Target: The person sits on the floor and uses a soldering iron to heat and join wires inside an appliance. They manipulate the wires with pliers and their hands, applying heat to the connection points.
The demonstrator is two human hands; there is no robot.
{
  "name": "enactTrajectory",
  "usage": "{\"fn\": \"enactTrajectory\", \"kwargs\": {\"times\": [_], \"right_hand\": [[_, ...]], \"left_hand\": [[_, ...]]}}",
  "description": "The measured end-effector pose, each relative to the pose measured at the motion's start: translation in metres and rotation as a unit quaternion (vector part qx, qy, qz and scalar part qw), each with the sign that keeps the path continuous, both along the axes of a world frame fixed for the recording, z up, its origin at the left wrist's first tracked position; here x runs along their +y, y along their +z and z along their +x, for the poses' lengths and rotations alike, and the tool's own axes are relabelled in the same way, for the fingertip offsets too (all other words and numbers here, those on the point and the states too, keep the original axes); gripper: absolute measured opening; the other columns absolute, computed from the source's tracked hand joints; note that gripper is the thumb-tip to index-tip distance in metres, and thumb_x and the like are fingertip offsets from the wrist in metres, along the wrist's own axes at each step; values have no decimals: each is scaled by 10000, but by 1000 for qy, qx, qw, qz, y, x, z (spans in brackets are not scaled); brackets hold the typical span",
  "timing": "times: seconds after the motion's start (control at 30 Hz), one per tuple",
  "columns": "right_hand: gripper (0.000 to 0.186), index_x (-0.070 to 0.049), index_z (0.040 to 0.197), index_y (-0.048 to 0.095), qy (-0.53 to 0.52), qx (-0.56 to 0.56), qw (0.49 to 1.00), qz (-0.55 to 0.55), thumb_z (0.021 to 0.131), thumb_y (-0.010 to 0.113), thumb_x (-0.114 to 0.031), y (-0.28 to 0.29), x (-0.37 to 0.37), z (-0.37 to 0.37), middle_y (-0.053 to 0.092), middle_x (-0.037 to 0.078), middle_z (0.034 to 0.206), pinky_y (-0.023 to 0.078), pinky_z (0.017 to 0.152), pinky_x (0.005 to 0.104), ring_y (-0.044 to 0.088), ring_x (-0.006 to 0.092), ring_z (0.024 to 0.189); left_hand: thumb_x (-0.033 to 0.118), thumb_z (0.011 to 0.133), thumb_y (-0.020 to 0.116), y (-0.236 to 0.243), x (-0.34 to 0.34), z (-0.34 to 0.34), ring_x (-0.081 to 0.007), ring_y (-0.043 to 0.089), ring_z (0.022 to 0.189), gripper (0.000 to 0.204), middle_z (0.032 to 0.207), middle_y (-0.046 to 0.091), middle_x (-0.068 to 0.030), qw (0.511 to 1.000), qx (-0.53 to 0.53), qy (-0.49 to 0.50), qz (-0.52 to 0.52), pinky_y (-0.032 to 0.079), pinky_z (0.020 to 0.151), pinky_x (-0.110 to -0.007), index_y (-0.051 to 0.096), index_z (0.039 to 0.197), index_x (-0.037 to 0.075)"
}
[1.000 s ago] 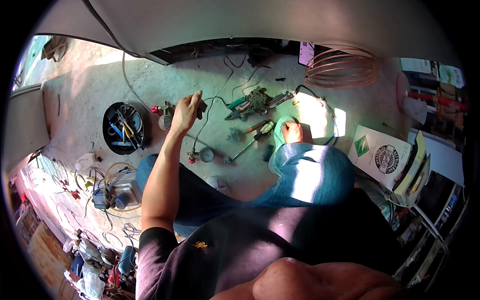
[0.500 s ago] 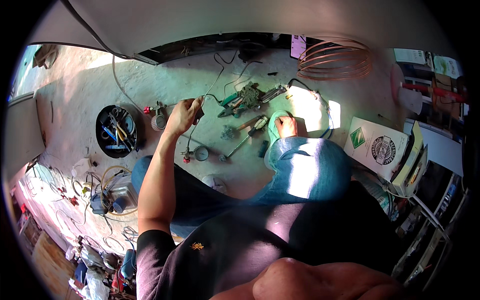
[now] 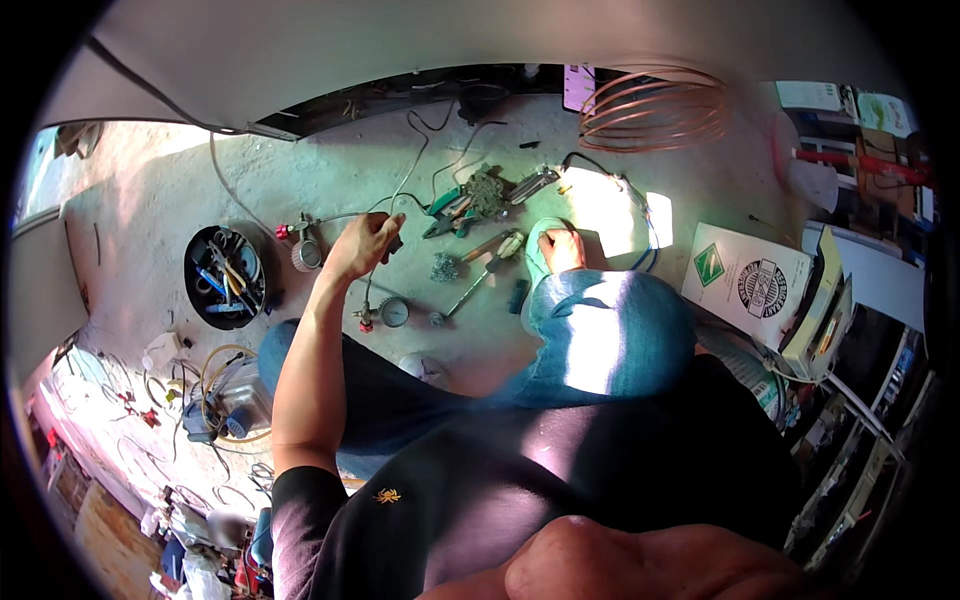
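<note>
My left hand (image 3: 374, 240) reaches over the concrete floor, fingers closed on a small dark object (image 3: 394, 242) beside a thin line running to a pressure gauge (image 3: 395, 312) with a red knob. Left of the hand lies another gauge (image 3: 305, 254) with a red valve. Pliers (image 3: 446, 212), a fibrous clump (image 3: 486, 193), a hammer (image 3: 484, 247) and a long tool with a light handle (image 3: 500, 258) lie to its right. My right foot in a green sandal (image 3: 535, 260) is beside them. My right hand is not visible.
A black bowl of tools (image 3: 225, 277) and a pump with yellow hose (image 3: 235, 400) are at left. A copper coil (image 3: 650, 110) lies by the appliance (image 3: 470, 30) at the top; a cardboard box (image 3: 740, 280) and red-handled equipment (image 3: 850, 160) are at right.
My left hand has come slightly down toward the lower gauge, still closed on the dark object. The view has shifted, so the floor items sit a little higher and further left in the picture.
</note>
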State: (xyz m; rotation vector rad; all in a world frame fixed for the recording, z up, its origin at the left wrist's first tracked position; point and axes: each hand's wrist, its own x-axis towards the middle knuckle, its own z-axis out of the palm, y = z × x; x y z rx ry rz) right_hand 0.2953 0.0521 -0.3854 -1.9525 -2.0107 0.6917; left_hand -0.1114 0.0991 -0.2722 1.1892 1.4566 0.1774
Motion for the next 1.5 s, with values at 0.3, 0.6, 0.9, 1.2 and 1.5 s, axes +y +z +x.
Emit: {"fn": "enactTrajectory", "kwargs": {"times": [0.3,0.6,0.9,1.2,1.5], "right_hand": [[287,40,647,536,8,2,1000,-28,837,645,-146,-2,0,0,524,256,627,394,513,471,546,414,532],[277,41,653,526,27,0,999,-25,840,645,-127,8,2,-7,508,264,626,393,519,470,524,425,538],[311,26,644,531,13,15,999,-41,854,635,-179,-1,0,-6,534,253,653,380,531,492,535,446,565],[310,42,634,501,31,0,999,-24,868,615,-127,-6,-1,-2,514,227,585,378,510,446,480,328,468],[302,45,639,517,23,7,999,-28,868,618,-125,-2,-2,-5,539,215,583,403,518,441,526,336,483]], "left_hand": [[491,982,489,3,3,8,-175,606,580,566,645,625,-89,999,-2,-36,-2,471,610,-354,614,768,-18],[534,955,499,7,-1,9,-205,623,603,586,629,621,-105,999,5,-41,6,473,638,-384,623,782,-12],[530,948,523,2,-9,2,-219,610,598,576,652,616,-121,999,15,-24,41,475,620,-393,624,813,-21],[533,944,525,3,-15,-3,-245,605,623,575,678,614,-139,998,24,-25,60,480,637,-408,625,857,-27],[535,940,524,8,-18,-1,-265,631,652,579,693,628,-149,997,34,-22,68,487,653,-418,628,855,-29]]}}
